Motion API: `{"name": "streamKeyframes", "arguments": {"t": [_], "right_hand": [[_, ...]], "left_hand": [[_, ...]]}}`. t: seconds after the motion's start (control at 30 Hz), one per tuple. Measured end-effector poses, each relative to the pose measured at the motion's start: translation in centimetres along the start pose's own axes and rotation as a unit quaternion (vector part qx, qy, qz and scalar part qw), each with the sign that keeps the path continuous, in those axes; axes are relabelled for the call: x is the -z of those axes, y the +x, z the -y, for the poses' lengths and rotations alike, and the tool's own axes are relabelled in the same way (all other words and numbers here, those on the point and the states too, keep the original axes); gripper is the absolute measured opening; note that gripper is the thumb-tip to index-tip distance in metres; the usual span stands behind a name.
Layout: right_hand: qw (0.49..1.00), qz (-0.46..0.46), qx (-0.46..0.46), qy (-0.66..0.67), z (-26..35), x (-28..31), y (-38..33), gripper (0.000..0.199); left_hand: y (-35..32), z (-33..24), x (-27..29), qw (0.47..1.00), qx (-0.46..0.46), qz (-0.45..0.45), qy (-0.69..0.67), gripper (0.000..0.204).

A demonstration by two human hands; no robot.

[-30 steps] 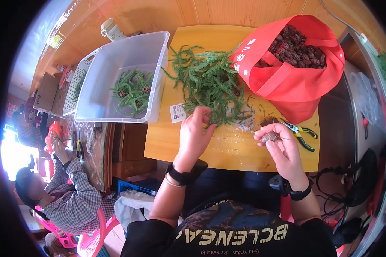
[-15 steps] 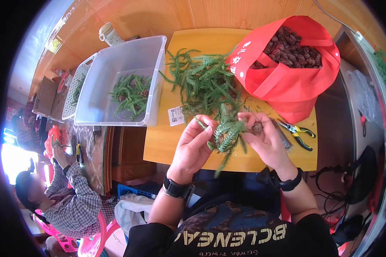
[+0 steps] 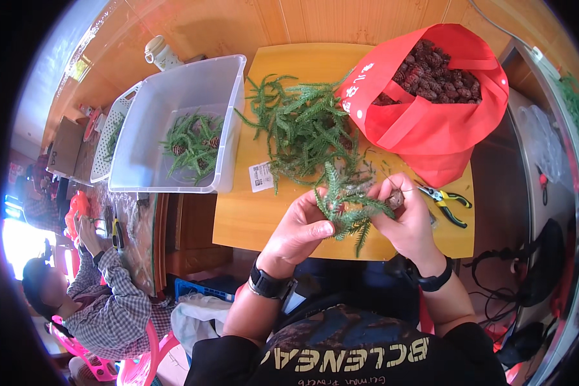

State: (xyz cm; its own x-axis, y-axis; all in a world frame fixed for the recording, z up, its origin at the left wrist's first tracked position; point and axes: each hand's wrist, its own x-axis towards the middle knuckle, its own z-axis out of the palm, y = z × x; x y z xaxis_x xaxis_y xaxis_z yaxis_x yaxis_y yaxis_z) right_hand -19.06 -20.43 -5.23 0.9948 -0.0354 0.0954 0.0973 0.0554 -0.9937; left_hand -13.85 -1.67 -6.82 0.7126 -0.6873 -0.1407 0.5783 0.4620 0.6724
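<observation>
My left hand (image 3: 300, 228) grips a green artificial fir sprig (image 3: 343, 202) by its stem, over the front edge of the yellow table (image 3: 251, 215). My right hand (image 3: 408, 219) meets it from the right, pinching a small brown pine cone (image 3: 394, 199) against the sprig. A loose heap of the same green sprigs (image 3: 299, 128) lies on the table just beyond my hands. Both wrists wear black watches.
A red bag (image 3: 431, 128) full of pine cones stands at the back right. Pliers (image 3: 447, 202) lie right of my hand. A clear plastic bin (image 3: 174, 128) holding finished sprigs sits on the left. A seated person (image 3: 103, 302) works at lower left.
A second ago my left hand reached into the heap while the right held the cone alone. Now both hands are together near the table's edge with a sprig between them.
</observation>
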Motion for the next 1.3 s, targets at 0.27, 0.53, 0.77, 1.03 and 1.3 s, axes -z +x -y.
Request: {"name": "streamKeyframes", "arguments": {"t": [0.27,0.53,0.77,1.03,1.3], "right_hand": [[0.993,-0.056,0.045,-0.093,0.2,-0.2,-0.4,0.03],[0.981,-0.065,0.118,-0.142,0.7,-0.7,-1.0,0.027],[0.969,-0.073,0.154,-0.177,0.8,-0.5,-1.2,0.025],[0.957,-0.066,0.2,-0.202,0.7,-0.2,-1.3,0.025],[0.931,-0.067,0.273,-0.235,1.1,0.0,-1.1,0.035]], "left_hand": [[0.3,0.3,-2.1,0.984,-0.125,0.002,0.127,0.061],[0.6,1.3,-1.5,0.971,-0.178,-0.078,0.136,0.028],[0.4,0.2,-3.1,0.987,-0.135,-0.062,0.066,0.027],[0.6,-0.5,-2.7,0.992,-0.119,0.011,0.043,0.045],[0.4,-0.2,-0.9,0.986,-0.121,0.055,0.097,0.028]]}}
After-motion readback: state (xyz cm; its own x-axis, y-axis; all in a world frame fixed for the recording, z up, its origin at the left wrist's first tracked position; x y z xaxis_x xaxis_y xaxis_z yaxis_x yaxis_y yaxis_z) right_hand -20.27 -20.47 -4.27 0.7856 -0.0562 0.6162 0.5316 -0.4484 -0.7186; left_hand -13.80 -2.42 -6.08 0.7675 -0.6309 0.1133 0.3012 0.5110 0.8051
